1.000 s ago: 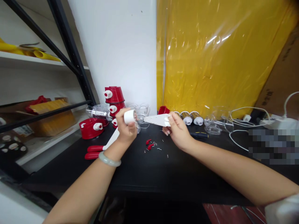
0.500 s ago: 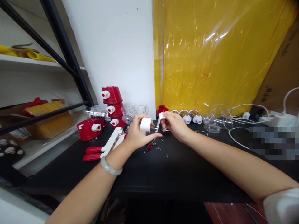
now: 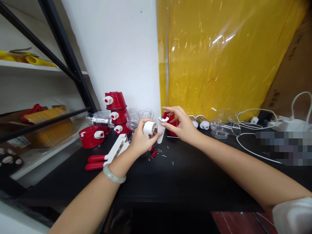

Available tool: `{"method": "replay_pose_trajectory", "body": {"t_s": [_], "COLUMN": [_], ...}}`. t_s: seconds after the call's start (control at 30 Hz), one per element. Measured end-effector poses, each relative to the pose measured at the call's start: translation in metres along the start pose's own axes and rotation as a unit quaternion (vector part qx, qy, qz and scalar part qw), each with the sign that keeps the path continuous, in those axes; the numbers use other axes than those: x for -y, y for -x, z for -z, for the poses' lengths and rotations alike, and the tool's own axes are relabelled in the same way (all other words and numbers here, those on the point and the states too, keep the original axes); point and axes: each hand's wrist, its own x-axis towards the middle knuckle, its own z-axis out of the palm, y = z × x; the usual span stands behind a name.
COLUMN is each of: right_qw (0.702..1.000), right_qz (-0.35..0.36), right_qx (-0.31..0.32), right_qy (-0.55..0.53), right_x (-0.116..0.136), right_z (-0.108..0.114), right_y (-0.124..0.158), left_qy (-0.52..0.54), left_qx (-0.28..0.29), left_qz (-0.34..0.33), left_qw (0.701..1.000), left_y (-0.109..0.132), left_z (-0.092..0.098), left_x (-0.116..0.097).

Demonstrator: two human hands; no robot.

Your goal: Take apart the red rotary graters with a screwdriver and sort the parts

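My left hand (image 3: 141,138) is closed around a white plastic part with a short cylinder (image 3: 149,128) at its end, its open mouth turned to the right. The left thumb also presses on a long, narrow white plastic piece (image 3: 161,131) standing upright beside the cylinder. My right hand (image 3: 181,123) is at the top of that piece, fingers apart, with the thumb close to its curved upper end; whether they touch is hard to tell. Below the hands, small red parts (image 3: 154,154) and several tiny metal pins or screws (image 3: 164,155) lie on the black table (image 3: 185,182).
Left of my hands are white pieces with red handles (image 3: 96,162), a stack of red housings (image 3: 115,100) and another red housing (image 3: 90,137). Clear plastic parts (image 3: 221,126), metal-drum parts (image 3: 202,122) and white cables (image 3: 253,152) lie right. A black-framed shelf (image 3: 60,39) borders the left.
The long white piece has turned so its smooth face shows, and the cylinder has rotated to show its opening. My right hand's fingers have spread from a pinch on the piece.
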Motion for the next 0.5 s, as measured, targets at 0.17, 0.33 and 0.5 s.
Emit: {"method": "replay_pose_trajectory", "body": {"t_s": [0.17, 0.33, 0.5], "right_qw": [0.992, 0.984, 0.969], "right_qz": [0.02, -0.056, -0.094], "right_qx": [0.014, 0.044, 0.152], "right_qy": [0.121, 0.163, 0.17], "right_x": [-0.003, -0.021, -0.033], "right_z": [0.008, 0.011, -0.019], "right_y": [-0.005, -0.005, -0.004], "left_qy": [0.059, 0.251, 0.455], "left_qx": [0.0, -0.073, -0.154], "left_qz": [0.052, 0.147, 0.181], "left_qw": [0.997, 0.954, 0.858], "left_y": [0.0, -0.021, -0.044], "left_z": [0.0, 0.025, 0.09], "left_x": [0.0, -0.01, -0.021]}}
